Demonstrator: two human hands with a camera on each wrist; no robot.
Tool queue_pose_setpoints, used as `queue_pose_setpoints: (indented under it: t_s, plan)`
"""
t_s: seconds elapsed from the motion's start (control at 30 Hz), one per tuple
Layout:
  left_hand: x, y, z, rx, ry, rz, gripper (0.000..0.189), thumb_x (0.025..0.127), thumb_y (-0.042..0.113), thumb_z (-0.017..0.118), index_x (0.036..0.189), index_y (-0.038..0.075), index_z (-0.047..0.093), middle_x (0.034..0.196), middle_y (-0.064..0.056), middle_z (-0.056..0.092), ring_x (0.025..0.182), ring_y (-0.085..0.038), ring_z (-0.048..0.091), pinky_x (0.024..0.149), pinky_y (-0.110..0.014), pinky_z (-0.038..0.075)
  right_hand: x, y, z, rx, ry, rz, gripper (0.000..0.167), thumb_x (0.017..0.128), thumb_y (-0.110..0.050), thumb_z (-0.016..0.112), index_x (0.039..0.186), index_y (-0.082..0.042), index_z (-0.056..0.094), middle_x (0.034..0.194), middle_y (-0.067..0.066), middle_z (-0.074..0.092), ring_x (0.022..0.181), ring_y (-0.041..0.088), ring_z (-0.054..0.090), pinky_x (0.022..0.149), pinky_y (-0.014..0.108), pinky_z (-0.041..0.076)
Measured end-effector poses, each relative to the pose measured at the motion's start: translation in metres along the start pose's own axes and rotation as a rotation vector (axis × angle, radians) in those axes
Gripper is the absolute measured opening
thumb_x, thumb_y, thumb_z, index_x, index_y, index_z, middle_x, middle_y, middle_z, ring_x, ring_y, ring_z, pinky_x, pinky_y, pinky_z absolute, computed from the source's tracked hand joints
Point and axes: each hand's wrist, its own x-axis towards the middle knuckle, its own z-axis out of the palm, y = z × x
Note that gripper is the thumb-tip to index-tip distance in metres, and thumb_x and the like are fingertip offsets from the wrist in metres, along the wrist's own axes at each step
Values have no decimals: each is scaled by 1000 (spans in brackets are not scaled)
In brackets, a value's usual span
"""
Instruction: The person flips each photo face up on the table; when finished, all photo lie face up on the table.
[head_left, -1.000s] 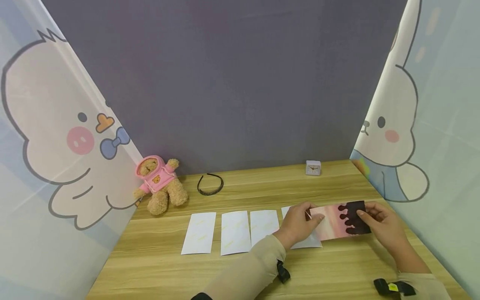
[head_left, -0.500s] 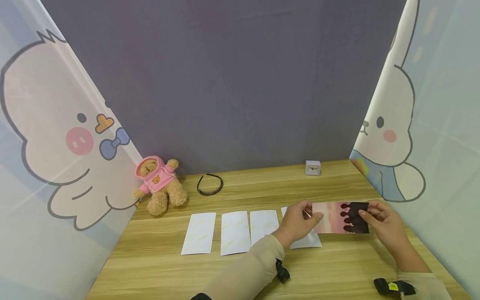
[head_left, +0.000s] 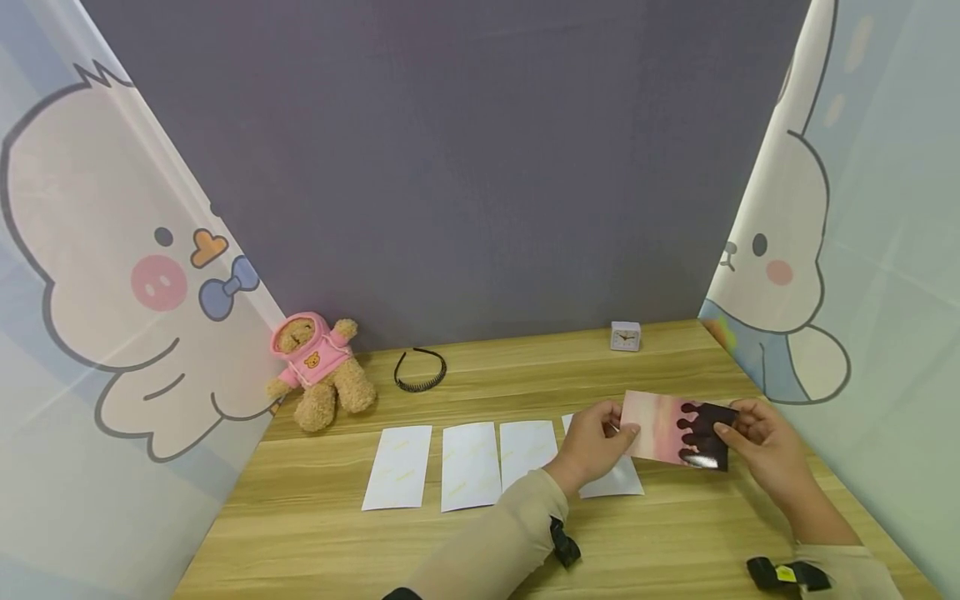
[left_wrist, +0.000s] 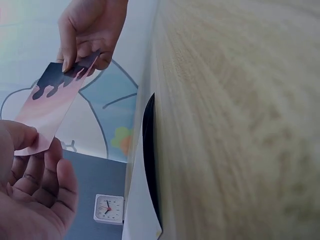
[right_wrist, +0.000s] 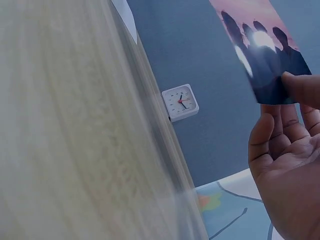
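A glossy photo (head_left: 660,427) with a pink sky and dark silhouettes of several people is held above the table, turned sideways. My left hand (head_left: 596,442) pinches its pale end between thumb and fingers. At the dark end, my right hand (head_left: 772,454) pinches it, thumb on the printed face; the right wrist view shows that thumb on the photo (right_wrist: 270,55) and a bright glare across the figures. Under and behind my left hand lies a white sheet (head_left: 615,479), partly covered. Further left, white sheets (head_left: 471,467) with faint yellow marks lie in a row.
A teddy bear (head_left: 322,367) in a pink hoodie leans at the back left. Beside it lies a black headband (head_left: 420,371). A small white clock (head_left: 626,337) stands at the back right. Printed cloth panels and a grey backdrop (head_left: 465,167) enclose the wooden table (head_left: 300,542).
The photo tilts differently in both hands: its left end has risen and its lower right corner now catches a glare. The sheets on the table have stayed put.
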Motion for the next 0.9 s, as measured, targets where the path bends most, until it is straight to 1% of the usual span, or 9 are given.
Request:
queue_pose_setpoints:
  t_s: [0.1, 0.13, 0.2, 0.3, 0.37, 0.5, 0.57, 0.77, 0.9]
  plan:
    - [1, -2, 1, -6, 12, 7, 14, 103, 29, 71, 92, 23, 64, 79, 14, 59, 72, 0, 51, 60, -19, 44, 1, 0, 0, 12, -9, -14, 33, 92, 27, 58, 116, 5, 58, 92, -3, 72, 81, 5, 63, 68, 16, 52]
    - [1, -2, 1, -6, 15, 9, 14, 103, 30, 71, 92, 23, 65, 80, 14, 59, 71, 0, 51, 59, -19, 44, 1, 0, 0, 0, -11, -20, 33, 91, 27, 58, 117, 7, 58, 94, -3, 72, 81, 4, 62, 69, 16, 51]
    - [1, -3, 1, -6, 19, 12, 13, 103, 31, 71, 93, 24, 65, 81, 13, 59, 71, 0, 52, 58, -19, 45, 1, 0, 0, -56, -16, -28, 32, 91, 27, 59, 119, 12, 58, 97, -5, 73, 83, 4, 61, 71, 15, 50]
    - [1, -3, 1, -2, 20, 17, 13, 103, 32, 71, 94, 24, 67, 82, 14, 58, 72, 0, 52, 58, -19, 45, 1, -2, 0, -169, -30, -31, 29, 92, 24, 61, 121, 18, 59, 104, -7, 73, 89, 3, 63, 76, 14, 49]
    - [1, -2, 0, 4, 23, 25, 12, 103, 32, 71, 95, 23, 68, 83, 14, 58, 72, 0, 52, 57, -19, 45, 1, -2, 0, -262, -37, -29, 27, 93, 21, 63, 120, 17, 62, 104, -7, 73, 91, 2, 64, 77, 14, 50]
    - [1, -1, -1, 20, 33, 44, 13, 103, 32, 70, 96, 22, 69, 81, 14, 58, 70, 0, 51, 56, -18, 45, -1, -2, 1, -362, -48, -7, 22, 95, 15, 67, 116, 13, 68, 97, -5, 74, 86, 3, 65, 73, 15, 50]
    - [2, 0, -1, 25, 37, 49, 14, 103, 33, 70, 96, 21, 70, 80, 14, 58, 69, 1, 51, 55, -18, 44, -1, -2, 1, -379, -63, 8, 20, 95, 13, 68, 115, 11, 70, 97, -6, 75, 86, 3, 65, 73, 15, 51]
    - [3, 0, -2, 28, 68, 64, 14, 102, 34, 72, 97, 22, 73, 80, 16, 59, 67, 1, 50, 56, -17, 44, -3, -2, 1, -373, -117, 35, 12, 95, 11, 69, 106, 8, 73, 103, -10, 76, 90, 2, 67, 75, 16, 53]
    - [4, -1, -1, -17, 97, 60, 15, 101, 37, 73, 104, 23, 74, 84, 17, 62, 68, 1, 51, 58, -18, 45, -3, -2, 1, -377, -120, 36, 11, 95, 11, 69, 103, 6, 73, 99, -10, 76, 87, 1, 67, 73, 16, 53]
